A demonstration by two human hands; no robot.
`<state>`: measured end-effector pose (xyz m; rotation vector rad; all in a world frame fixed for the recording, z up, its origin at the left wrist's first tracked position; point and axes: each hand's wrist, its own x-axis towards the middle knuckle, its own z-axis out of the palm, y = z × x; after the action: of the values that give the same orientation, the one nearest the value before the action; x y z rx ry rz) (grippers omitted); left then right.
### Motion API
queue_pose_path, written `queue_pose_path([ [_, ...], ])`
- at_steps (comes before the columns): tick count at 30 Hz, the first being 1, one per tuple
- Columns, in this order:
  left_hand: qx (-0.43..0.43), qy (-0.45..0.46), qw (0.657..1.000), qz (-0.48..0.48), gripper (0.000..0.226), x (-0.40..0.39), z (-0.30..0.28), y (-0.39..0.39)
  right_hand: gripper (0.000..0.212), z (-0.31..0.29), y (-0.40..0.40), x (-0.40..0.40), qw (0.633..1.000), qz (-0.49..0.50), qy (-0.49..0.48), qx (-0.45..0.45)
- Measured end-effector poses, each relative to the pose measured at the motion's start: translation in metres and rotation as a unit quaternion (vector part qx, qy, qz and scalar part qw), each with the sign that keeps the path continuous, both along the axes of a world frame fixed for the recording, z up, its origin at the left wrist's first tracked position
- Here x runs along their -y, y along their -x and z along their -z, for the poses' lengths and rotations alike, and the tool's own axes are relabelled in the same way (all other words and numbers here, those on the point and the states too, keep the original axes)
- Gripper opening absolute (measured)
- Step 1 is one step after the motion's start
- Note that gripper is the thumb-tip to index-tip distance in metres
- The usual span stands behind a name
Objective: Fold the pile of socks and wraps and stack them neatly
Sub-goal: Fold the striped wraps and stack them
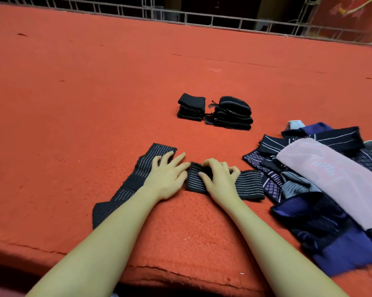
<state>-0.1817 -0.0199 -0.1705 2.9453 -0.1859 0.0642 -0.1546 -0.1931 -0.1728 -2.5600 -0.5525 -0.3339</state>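
Note:
A long black wrap with thin white stripes [135, 183] lies flat on the red carpet, running from lower left up to the middle. My left hand [167, 176] rests flat on it, fingers spread. A second striped black wrap [248, 185] lies just to the right, its left end doubled over. My right hand [218, 177] grips that folded end with curled fingers. Farther back stand two neat stacks of folded black pieces, the left stack [191, 107] and the right stack [232, 113].
A loose pile of purple, navy, striped and pink cloths [322, 179] fills the right side. The red carpet [95, 93] covers the whole surface, with its front edge near my arms. A metal railing [202, 18] runs along the far edge.

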Motion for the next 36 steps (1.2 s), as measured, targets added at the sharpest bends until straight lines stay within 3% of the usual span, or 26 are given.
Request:
queue_pose_path([
  [5, 0.007, 0.012, 1.0, 0.001, 0.044, 0.0, 0.0, 0.001, 0.011, -0.009, -0.005, 0.002, 0.997, 0.027, -0.063, 0.048],
  [10, 0.002, 0.018, 1.0, -0.003, 0.044, 0.0, -0.001, 0.001, 0.015, -0.01, -0.014, -0.005, 0.999, 0.03, -0.009, -0.02],
  [17, -0.003, 0.017, 1.0, 0.002, 0.05, -0.002, 0.003, -0.002, 0.015, -0.007, -0.012, 0.003, 0.993, 0.04, -0.115, -0.005],
  [21, 0.017, 0.04, 0.999, -0.002, 0.048, -0.002, 0.004, -0.001, 0.014, -0.009, -0.019, 0.004, 0.997, 0.039, -0.065, -0.017],
  [27, 0.033, 0.111, 0.993, -0.017, 0.062, -0.004, 0.003, 0.001, 0.018, -0.009, -0.028, -0.014, 0.997, 0.05, -0.027, -0.06],
  [30, 0.047, 0.084, 0.995, 0.003, 0.057, -0.003, 0.004, 0.001, 0.029, -0.003, -0.027, -0.015, 0.995, 0.056, 0.07, -0.05],
  [33, 0.043, 0.038, 0.997, 0.042, 0.056, 0.0, 0.004, 0.001, 0.044, -0.003, -0.025, -0.011, 0.995, 0.053, 0.075, -0.034],
  [36, 0.068, 0.015, 0.997, 0.033, 0.047, 0.003, 0.003, 0.001, 0.041, -0.004, -0.02, 0.004, 0.993, 0.074, 0.093, 0.001],
])
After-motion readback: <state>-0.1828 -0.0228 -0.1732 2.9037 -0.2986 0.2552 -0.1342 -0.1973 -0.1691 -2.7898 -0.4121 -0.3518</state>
